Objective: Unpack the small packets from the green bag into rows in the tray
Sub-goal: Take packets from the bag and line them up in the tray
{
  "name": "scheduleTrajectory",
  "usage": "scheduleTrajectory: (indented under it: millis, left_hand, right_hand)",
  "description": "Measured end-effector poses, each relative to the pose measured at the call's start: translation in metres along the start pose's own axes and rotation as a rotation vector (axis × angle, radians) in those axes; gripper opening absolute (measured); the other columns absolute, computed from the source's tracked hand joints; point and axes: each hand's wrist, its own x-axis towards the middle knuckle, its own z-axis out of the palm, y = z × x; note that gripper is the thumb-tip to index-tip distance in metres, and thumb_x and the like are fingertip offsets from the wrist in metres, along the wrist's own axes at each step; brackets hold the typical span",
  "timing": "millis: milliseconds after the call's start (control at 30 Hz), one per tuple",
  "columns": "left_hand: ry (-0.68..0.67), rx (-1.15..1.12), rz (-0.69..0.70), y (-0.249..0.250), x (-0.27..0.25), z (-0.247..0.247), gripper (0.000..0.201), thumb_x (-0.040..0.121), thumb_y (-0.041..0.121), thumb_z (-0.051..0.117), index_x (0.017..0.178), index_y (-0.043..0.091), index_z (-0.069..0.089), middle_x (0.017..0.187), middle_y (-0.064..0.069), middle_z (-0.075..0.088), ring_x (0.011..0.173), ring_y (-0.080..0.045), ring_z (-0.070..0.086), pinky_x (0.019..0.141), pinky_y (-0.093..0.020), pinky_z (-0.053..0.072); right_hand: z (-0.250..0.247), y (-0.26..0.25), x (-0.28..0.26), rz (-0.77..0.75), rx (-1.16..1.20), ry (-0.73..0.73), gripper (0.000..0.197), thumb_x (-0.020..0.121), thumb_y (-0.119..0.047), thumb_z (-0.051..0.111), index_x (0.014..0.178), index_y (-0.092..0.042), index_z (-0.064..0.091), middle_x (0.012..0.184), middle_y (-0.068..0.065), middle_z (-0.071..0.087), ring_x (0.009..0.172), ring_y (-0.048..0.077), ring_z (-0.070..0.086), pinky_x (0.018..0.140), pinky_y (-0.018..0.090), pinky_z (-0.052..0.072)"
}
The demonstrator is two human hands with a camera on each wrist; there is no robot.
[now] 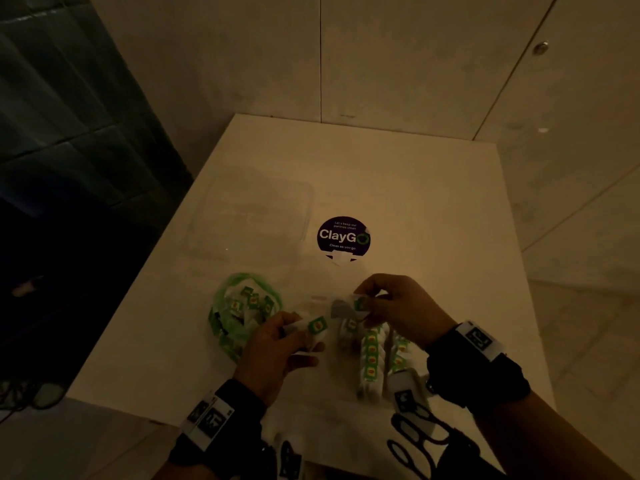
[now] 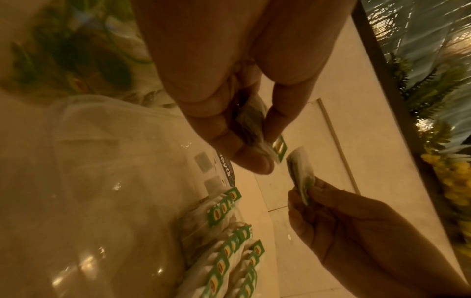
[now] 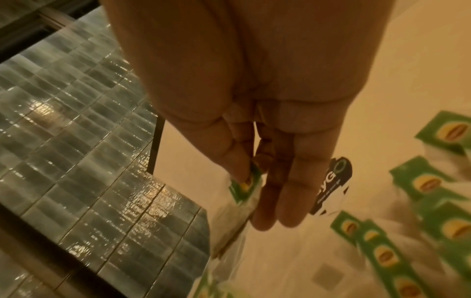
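White table (image 1: 398, 188) in a dim room, with two hands busy over a clear tray.

On the table lies the green bag (image 1: 242, 313), open, with small packets inside it, just left of the left hand (image 1: 277, 348). The left hand pinches one small packet (image 1: 317, 325) between thumb and fingers. The right hand (image 1: 401, 310) pinches another packet (image 1: 358, 303) by its green tag, up above the clear tray (image 2: 107, 181). Both held packets are close to each other but not touching. Inside the tray, more packets (image 1: 372, 355) stand in rows, side by side, under the right hand. A round purple sticker (image 1: 343, 235) sits on the table, farther back. A clear lid (image 1: 256, 209) lies left of the sticker.
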Motion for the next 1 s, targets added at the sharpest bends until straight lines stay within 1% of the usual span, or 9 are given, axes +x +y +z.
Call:
scheduleTrajectory:
  millis: [133, 233, 333, 500, 633, 733, 800, 900, 1000]
  left_hand:
    - [-0.022, 0.073, 0.045, -0.001, -0.007, -0.004, 0.009, 0.086, -0.002, 0.059, 0.084, 0.007, 0.057, 0.069, -0.009, 0.065, 0.062, -0.029, 0.068, 0.046, -0.03, 0.053]
    - [-0.03, 0.132, 0.052, -0.001, -0.012, -0.008, 0.004, 0.087, 0.004, 0.059, 0.085, 0.006, 0.057, 0.064, -0.008, 0.064, 0.054, -0.028, 0.064, 0.041, -0.028, 0.048]
    - [-0.033, 0.18, 0.042, -0.001, -0.014, -0.011, 0.007, 0.091, 0.008, 0.057, 0.095, 0.002, 0.057, 0.07, -0.013, 0.063, 0.051, -0.028, 0.062, 0.04, -0.027, 0.043]
    - [-0.061, 0.218, 0.038, -0.002, -0.018, -0.009, 0.008, 0.092, 0.006, 0.053, 0.086, 0.006, 0.058, 0.067, -0.011, 0.062, 0.047, -0.025, 0.059, 0.039, -0.025, 0.038]
    - [-0.074, 0.226, 0.017, -0.005, -0.016, -0.008, 0.012, 0.093, 0.007, 0.052, 0.083, 0.009, 0.06, 0.073, -0.014, 0.062, 0.053, -0.028, 0.061, 0.04, -0.025, 0.039]
    - [-0.081, 0.24, 0.025, -0.008, -0.015, -0.006, 0.009, 0.091, 0.008, 0.056, 0.083, 0.009, 0.061, 0.076, -0.015, 0.061, 0.054, -0.026, 0.062, 0.041, -0.025, 0.039]
    - [-0.099, 0.279, 0.041, -0.008, -0.014, -0.006, 0.008, 0.091, 0.007, 0.057, 0.086, 0.008, 0.063, 0.081, -0.011, 0.063, 0.06, -0.024, 0.064, 0.041, -0.026, 0.042]
    - [-0.17, 0.347, 0.049, -0.009, -0.016, -0.005, 0.011, 0.09, 0.002, 0.057, 0.088, 0.009, 0.066, 0.083, -0.007, 0.065, 0.07, -0.017, 0.066, 0.044, -0.027, 0.046]
    - [-0.186, 0.356, 0.063, -0.009, -0.016, -0.001, 0.01, 0.091, 0.005, 0.056, 0.092, 0.008, 0.066, 0.087, -0.01, 0.066, 0.074, -0.019, 0.066, 0.05, -0.03, 0.049]
  right_hand:
    - [-0.003, 0.008, 0.007, -0.015, -0.228, -0.017, 0.012, 0.091, -0.007, 0.055, 0.089, -0.016, 0.063, 0.089, 0.0, 0.063, 0.068, 0.017, 0.062, 0.064, 0.029, 0.055]
    - [0.01, 0.013, 0.015, -0.004, -0.559, -0.165, 0.019, 0.089, -0.011, 0.054, 0.103, -0.02, 0.062, 0.103, 0.0, 0.061, 0.087, 0.015, 0.057, 0.079, 0.028, 0.046]
    - [0.03, 0.014, 0.018, -0.011, -0.776, -0.278, 0.026, 0.087, -0.019, 0.061, 0.113, -0.023, 0.059, 0.111, 0.002, 0.062, 0.099, 0.02, 0.057, 0.089, 0.033, 0.048]
    - [0.045, 0.015, 0.025, -0.113, -1.051, -0.33, 0.024, 0.083, -0.022, 0.065, 0.105, -0.017, 0.054, 0.109, 0.007, 0.059, 0.102, 0.026, 0.057, 0.085, 0.037, 0.05]
    - [0.048, 0.013, 0.032, -0.171, -1.148, -0.33, 0.036, 0.083, -0.022, 0.066, 0.114, -0.011, 0.052, 0.119, 0.01, 0.054, 0.113, 0.028, 0.053, 0.091, 0.038, 0.045]
    - [0.045, 0.013, 0.035, -0.146, -1.102, -0.294, 0.038, 0.082, -0.024, 0.068, 0.115, -0.015, 0.052, 0.118, 0.006, 0.05, 0.107, 0.026, 0.052, 0.087, 0.037, 0.047]
    - [0.038, 0.011, 0.032, -0.163, -1.037, -0.168, 0.021, 0.089, -0.024, 0.057, 0.108, -0.019, 0.056, 0.113, 0.003, 0.052, 0.097, 0.023, 0.054, 0.081, 0.035, 0.049]
    - [0.022, 0.007, 0.021, -0.158, -0.679, 0.026, 0.017, 0.093, -0.028, 0.052, 0.099, -0.018, 0.064, 0.098, 0.0, 0.061, 0.086, 0.017, 0.057, 0.081, 0.033, 0.048]
    - [0.016, 0.0, 0.003, -0.06, -0.305, -0.138, 0.02, 0.088, -0.035, 0.063, 0.089, -0.015, 0.067, 0.076, -0.006, 0.063, 0.067, 0.007, 0.056, 0.067, 0.024, 0.046]
